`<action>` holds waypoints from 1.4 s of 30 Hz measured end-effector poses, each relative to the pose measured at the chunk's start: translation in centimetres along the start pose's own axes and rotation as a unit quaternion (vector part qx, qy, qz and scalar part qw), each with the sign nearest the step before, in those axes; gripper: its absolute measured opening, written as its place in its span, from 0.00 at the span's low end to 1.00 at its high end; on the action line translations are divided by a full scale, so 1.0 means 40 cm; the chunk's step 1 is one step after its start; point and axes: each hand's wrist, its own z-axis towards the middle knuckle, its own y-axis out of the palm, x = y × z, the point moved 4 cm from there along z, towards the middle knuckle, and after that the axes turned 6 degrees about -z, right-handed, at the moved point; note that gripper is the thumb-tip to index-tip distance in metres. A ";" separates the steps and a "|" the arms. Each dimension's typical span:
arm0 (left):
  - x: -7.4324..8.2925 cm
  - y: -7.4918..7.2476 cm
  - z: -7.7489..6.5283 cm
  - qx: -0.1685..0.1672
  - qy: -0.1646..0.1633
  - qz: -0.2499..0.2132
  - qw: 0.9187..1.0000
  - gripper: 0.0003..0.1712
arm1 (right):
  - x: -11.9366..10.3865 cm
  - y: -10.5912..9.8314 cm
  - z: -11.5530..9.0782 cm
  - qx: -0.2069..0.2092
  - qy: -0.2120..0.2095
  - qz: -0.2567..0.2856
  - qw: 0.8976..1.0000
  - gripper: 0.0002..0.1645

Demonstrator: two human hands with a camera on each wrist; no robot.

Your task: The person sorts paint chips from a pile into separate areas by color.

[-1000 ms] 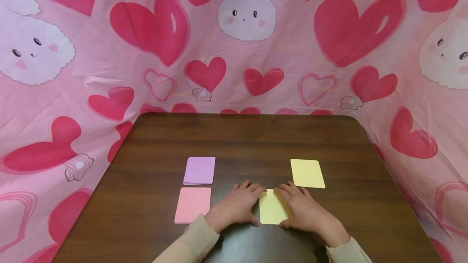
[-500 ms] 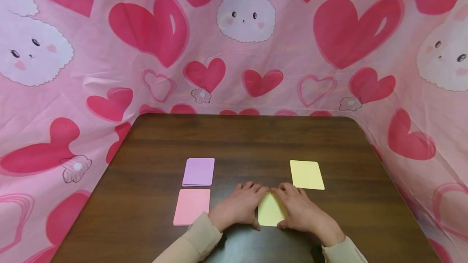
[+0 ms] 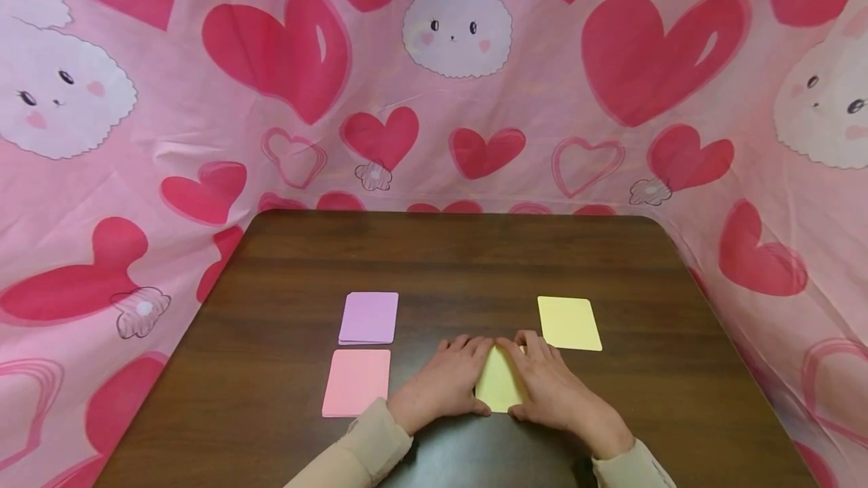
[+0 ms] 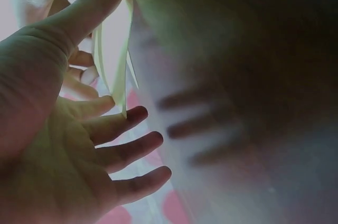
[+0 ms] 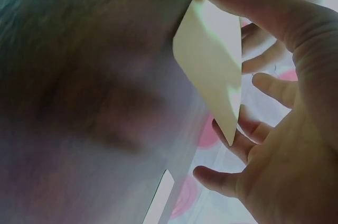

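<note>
In the head view, my left hand (image 3: 447, 382) and right hand (image 3: 552, 382) face each other around yellow cards (image 3: 497, 386) near the table's front. Each thumb is at the cards' near edge, with fingers at the far edge. In the left wrist view, my left hand (image 4: 63, 129) holds the yellow cards (image 4: 113, 44) between thumb and fingers; more than one card edge shows, slightly spread. The right wrist view has my right hand (image 5: 285, 145) holding a tilted yellow card (image 5: 211, 49) by thumb and fingers. How many cards there are is hidden.
A purple card stack (image 3: 369, 317) lies left, with a pink stack (image 3: 357, 382) in front of it. Another yellow card (image 3: 570, 322) lies just beyond my right hand. Pink heart-print cloth (image 3: 475, 194) surrounds the dark wooden table (image 3: 447, 262).
My hands have come closer together around the yellow cards and moved slightly away from me. Less of the cards' face shows between them. The other cards on the table lie as before.
</note>
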 end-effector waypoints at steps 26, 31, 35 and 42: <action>-0.030 0.001 -0.010 0.029 -0.008 -0.034 0.999 0.54 | 0.032 -0.010 -0.031 -0.039 0.026 0.008 0.999 0.64; -0.029 0.000 -0.007 0.003 -0.009 -0.026 1.000 0.58 | 0.030 -0.021 -0.035 -0.022 0.014 -0.017 1.000 0.62; -0.023 -0.010 0.003 -0.011 0.002 -0.009 1.000 0.67 | 0.045 -0.043 -0.038 -0.014 0.021 -0.012 1.000 0.61; -0.007 -0.053 0.042 0.010 0.013 0.012 1.000 0.67 | 0.091 -0.088 -0.039 0.006 0.038 0.012 0.999 0.61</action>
